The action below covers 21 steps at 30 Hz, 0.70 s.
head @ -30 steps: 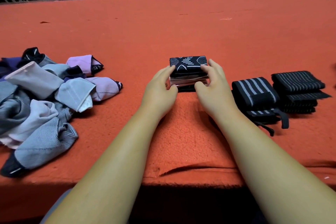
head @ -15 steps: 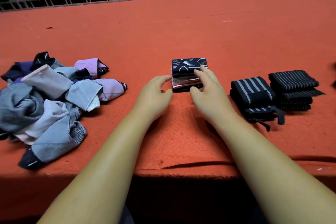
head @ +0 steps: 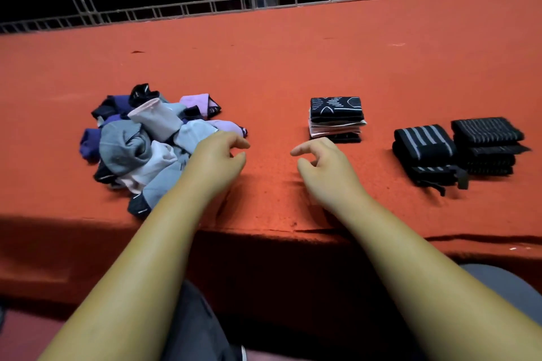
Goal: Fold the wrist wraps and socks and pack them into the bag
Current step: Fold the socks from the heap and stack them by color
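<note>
From the head view I count one loose pile of socks (head: 152, 141) on the left of the red table (head: 278, 61). They are grey, pale pink, lilac, purple and black, too tangled for me to number singly. Near the middle stands one neat stack of folded socks (head: 335, 119), a black patterned piece on top with pale and black layers under it. To the right lie two folded wrist wraps. The striped wrist wrap (head: 422, 141) is nearer the stack, and the darker wrist wrap (head: 484, 138) is just beside it, further right.

My left hand (head: 217, 155) sits at the right edge of the pile, fingers loosely curled with nothing in them. I cannot tell whether it touches the socks. My right hand (head: 322, 164) hovers just in front of the folded stack and apart from it, fingers loosely bent, forefinger reaching leftward, gripping nothing. Both forearms cross the near table edge.
</note>
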Each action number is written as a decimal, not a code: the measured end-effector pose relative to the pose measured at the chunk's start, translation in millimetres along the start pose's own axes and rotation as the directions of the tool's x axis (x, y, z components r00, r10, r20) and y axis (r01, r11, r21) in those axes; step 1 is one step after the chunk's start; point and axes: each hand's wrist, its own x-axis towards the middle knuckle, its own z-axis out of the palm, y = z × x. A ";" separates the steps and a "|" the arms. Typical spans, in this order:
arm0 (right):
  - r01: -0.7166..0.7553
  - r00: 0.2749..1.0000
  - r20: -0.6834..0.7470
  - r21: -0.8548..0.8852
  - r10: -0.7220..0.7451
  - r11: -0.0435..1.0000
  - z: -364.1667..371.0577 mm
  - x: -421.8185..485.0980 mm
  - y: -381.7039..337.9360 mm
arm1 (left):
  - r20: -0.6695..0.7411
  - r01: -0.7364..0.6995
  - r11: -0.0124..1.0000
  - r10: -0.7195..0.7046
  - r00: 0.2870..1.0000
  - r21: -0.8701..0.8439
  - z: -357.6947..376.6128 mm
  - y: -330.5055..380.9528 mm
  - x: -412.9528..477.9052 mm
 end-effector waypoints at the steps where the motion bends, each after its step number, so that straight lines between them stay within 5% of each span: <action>1: 0.001 1.000 0.028 0.006 -0.001 1.000 2.0 -1.2 -5.4 | -0.014 0.024 0.999 -0.024 1.000 0.027 -6.6 -3.3 -4.6; 4: 0.014 0.997 0.075 0.025 -0.016 1.000 8.8 -6.3 -18.4 | -0.110 0.073 0.969 -0.048 0.993 0.235 -21.4 -19.0 -18.9; 7: 0.041 0.995 0.089 0.038 -0.044 0.998 18.9 -17.2 -21.4 | -0.231 0.169 0.829 -0.050 0.972 0.533 -25.3 -34.1 -36.4; 11: 0.082 0.989 0.121 0.017 -0.084 0.996 26.8 -31.7 -8.5 | -0.240 0.327 0.761 -0.228 0.943 0.560 -21.2 -52.0 -49.2; 14: 0.075 0.992 0.103 0.037 -0.078 0.996 26.6 -31.7 -3.3 | -0.289 0.324 0.825 -0.205 0.935 0.462 -23.6 -63.8 -43.7; 21: 0.036 0.992 0.119 0.095 -0.047 0.995 28.6 -28.0 -2.3 | -0.369 0.155 0.982 -0.183 0.911 -0.104 -28.2 -33.0 -44.6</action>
